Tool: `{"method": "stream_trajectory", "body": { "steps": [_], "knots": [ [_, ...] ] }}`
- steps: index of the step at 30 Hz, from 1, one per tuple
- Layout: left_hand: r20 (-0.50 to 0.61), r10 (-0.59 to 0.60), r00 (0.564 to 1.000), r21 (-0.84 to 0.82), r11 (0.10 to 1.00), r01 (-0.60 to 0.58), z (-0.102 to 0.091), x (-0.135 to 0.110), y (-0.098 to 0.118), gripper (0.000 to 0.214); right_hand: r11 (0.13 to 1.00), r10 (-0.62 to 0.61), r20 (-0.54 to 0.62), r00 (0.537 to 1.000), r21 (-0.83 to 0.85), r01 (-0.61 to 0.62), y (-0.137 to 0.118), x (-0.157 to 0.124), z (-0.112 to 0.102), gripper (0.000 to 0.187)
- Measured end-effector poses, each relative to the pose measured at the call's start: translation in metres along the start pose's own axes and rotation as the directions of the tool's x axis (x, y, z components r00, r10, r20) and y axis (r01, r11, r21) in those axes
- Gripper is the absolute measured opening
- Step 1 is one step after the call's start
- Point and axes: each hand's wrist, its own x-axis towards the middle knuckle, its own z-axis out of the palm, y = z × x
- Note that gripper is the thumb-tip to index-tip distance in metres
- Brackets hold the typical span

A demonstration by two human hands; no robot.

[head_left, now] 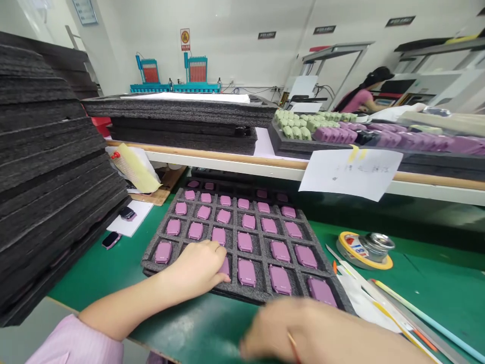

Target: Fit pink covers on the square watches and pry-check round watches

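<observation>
A black foam tray (261, 296) lies on the green bench, with purple watch-like cases (247, 272) in its square pockets. My left hand (200, 265) is over the front row, left of the middle, fingers curled down into the tray. Its thumb lies against a purple case (226, 268) that the hand partly covers; the fingertips are hidden. My right hand (288, 326) is smeared by motion in front of the tray's near right edge. Its fingers cannot be made out, nor whether anything is in them.
A tall stack of foam trays (49, 167) rises at the left. Near it lie two dark-faced watch-like pieces (111, 239). A yellow tape roll (364, 255) and several pen-like tools (420, 306) lie right. A shelf (280, 169) crosses above, holding green and purple cases. Another person (364, 96) sits behind.
</observation>
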Motion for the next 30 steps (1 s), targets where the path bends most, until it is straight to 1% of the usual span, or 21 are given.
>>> {"method": "stream_trajectory", "body": {
  "steps": [1, 2, 3, 5, 7, 8, 10, 12, 16, 19, 23, 25, 26, 28, 29, 30],
  "knots": [
    [0.011, -0.012, 1.000, 0.003, 1.000, 0.012, -0.003, 0.003, 0.003, 0.031, 0.997, 0.072, 0.043, 0.996, -0.041, -0.070, -0.001, 0.013, -0.004, 0.015],
    [0.019, -0.019, 1.000, 0.006, 1.000, 0.018, -0.005, 0.005, 0.005, 0.032, 0.983, 0.162, 0.085, 0.983, -0.096, -0.154, 0.000, 0.026, -0.007, 0.019],
    [0.032, -0.026, 0.999, 0.010, 1.000, 0.026, -0.008, 0.007, 0.007, 0.032, 0.955, 0.269, 0.120, 0.955, -0.162, -0.249, 0.002, 0.036, -0.010, 0.021],
    [0.058, -0.038, 0.998, 0.021, 0.999, 0.037, -0.013, 0.010, 0.009, 0.033, 0.895, 0.422, 0.172, 0.890, -0.233, -0.380, 0.007, 0.051, -0.014, 0.020],
    [0.075, -0.047, 0.996, 0.028, 0.999, 0.045, -0.017, 0.012, 0.011, 0.035, 0.862, 0.498, 0.227, 0.837, -0.235, -0.449, 0.014, 0.057, -0.014, 0.022],
    [0.081, -0.051, 0.995, 0.029, 0.998, 0.048, -0.017, 0.012, 0.012, 0.036, 0.852, 0.519, 0.246, 0.819, -0.228, -0.472, 0.017, 0.058, -0.012, 0.024],
    [0.088, -0.056, 0.995, 0.029, 0.998, 0.053, -0.018, 0.012, 0.013, 0.035, 0.838, 0.543, 0.257, 0.799, -0.219, -0.499, 0.021, 0.059, -0.009, 0.030],
    [0.084, -0.044, 0.996, 0.028, 0.999, 0.041, -0.016, 0.011, 0.014, 0.030, 0.832, 0.553, 0.259, 0.792, -0.216, -0.511, 0.023, 0.059, -0.007, 0.032],
    [0.013, 0.031, 0.999, 0.048, 0.998, -0.031, -0.011, 0.007, 0.014, 0.019, 0.837, 0.547, 0.268, 0.794, -0.209, -0.506, 0.028, 0.064, -0.007, 0.031],
    [-0.033, 0.067, 0.997, 0.045, 0.997, -0.065, -0.010, 0.004, 0.012, 0.018, 0.844, 0.534, 0.256, 0.806, -0.207, -0.494, 0.030, 0.068, -0.006, 0.031],
    [-0.003, 0.089, 0.996, 0.033, 0.996, -0.088, -0.011, 0.003, 0.006, 0.017, 0.849, 0.525, 0.243, 0.816, -0.210, -0.484, 0.031, 0.066, -0.006, 0.029],
    [-0.001, 0.096, 0.995, 0.011, 0.995, -0.096, -0.013, 0.003, 0.002, 0.014, 0.862, 0.503, 0.253, 0.826, -0.211, -0.461, 0.032, 0.063, -0.008, 0.025],
    [-0.012, 0.089, 0.996, -0.019, 0.996, -0.089, -0.014, 0.004, 0.000, 0.013, 0.874, 0.484, 0.261, 0.836, -0.198, -0.444, 0.032, 0.061, -0.010, 0.020],
    [-0.067, 0.048, 0.997, -0.136, 0.989, -0.057, -0.018, 0.005, -0.003, 0.017, 0.907, 0.421, 0.243, 0.874, -0.123, -0.403, 0.033, 0.058, -0.015, 0.009],
    [-0.100, 0.017, 0.995, -0.232, 0.972, -0.040, -0.021, 0.006, -0.004, 0.021, 0.923, 0.383, 0.207, 0.900, -0.062, -0.379, 0.033, 0.056, -0.018, 0.007],
    [-0.120, -0.011, 0.993, -0.352, 0.935, -0.032, -0.023, 0.007, -0.004, 0.025, 0.936, 0.347, 0.149, 0.926, 0.007, -0.352, 0.033, 0.055, -0.020, 0.008]
  ]
}}
